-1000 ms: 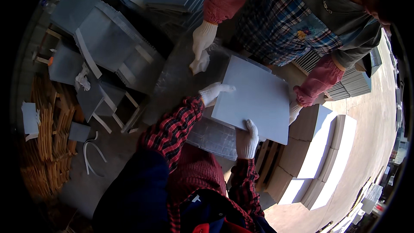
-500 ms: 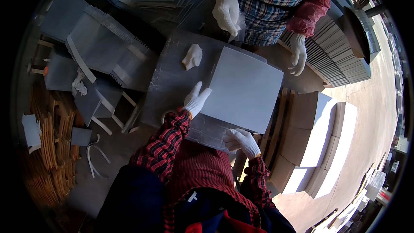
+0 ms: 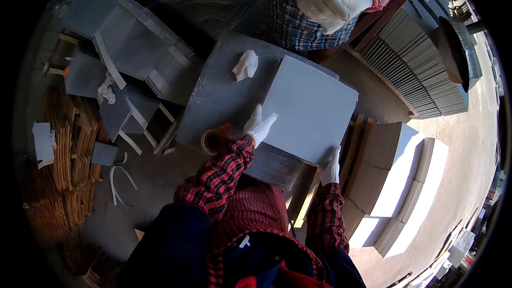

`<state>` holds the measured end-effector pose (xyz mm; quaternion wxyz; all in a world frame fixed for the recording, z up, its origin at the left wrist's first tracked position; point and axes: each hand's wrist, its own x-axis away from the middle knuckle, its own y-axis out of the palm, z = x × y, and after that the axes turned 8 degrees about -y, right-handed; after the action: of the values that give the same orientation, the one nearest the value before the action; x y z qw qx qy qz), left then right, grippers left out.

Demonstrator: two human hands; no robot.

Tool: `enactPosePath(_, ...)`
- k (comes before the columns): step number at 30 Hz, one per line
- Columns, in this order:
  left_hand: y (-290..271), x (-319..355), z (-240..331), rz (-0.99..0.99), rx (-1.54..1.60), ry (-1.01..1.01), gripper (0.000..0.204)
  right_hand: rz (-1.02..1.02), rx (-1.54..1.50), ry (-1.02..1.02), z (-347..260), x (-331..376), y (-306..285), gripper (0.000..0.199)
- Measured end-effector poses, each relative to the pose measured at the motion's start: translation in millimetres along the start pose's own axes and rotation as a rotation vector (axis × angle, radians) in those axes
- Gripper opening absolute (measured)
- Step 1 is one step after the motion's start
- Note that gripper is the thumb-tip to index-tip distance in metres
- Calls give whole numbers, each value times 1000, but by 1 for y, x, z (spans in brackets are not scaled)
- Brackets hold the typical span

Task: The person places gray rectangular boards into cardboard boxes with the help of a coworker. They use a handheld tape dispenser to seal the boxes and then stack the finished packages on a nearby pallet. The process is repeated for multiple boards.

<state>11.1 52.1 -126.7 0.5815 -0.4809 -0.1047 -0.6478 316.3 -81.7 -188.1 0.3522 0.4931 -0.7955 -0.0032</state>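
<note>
- The person's left hand (image 3: 260,124), in a white glove, lies flat with fingers spread on the near left edge of a large pale grey square tile (image 3: 309,108); it presses rather than grips.
- The right hand (image 3: 333,167), also gloved, is curled around the tile's near right corner, grasping its edge.
- The tile lies flat on a stack of similar tiles (image 3: 274,164) at the right side of the grey bench (image 3: 218,96).
- A crumpled white cloth (image 3: 245,65) sits on the bench just beyond the tile's far left corner, apart from both hands.
- A roll of tape (image 3: 209,142) rests at the bench's near edge, just beside the left sleeve.
- Across the bench, a co-worker's gloved hands (image 3: 325,1) are clasped together, well apart from the tile.
- Brown cardboard boxes (image 3: 381,165) stand to the right of the stack.
</note>
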Motion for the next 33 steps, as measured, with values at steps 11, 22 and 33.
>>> enactPosePath(11,17,-11,-17,62,-18,108,101,139,195,7,-2,13,24,82)
enactPosePath(22,-42,94,-140,578,-804,697,40,143,333,9,-19,24,53,93)
enactPosePath(33,-166,21,-179,672,-912,884,23,156,259,20,-9,10,41,92)
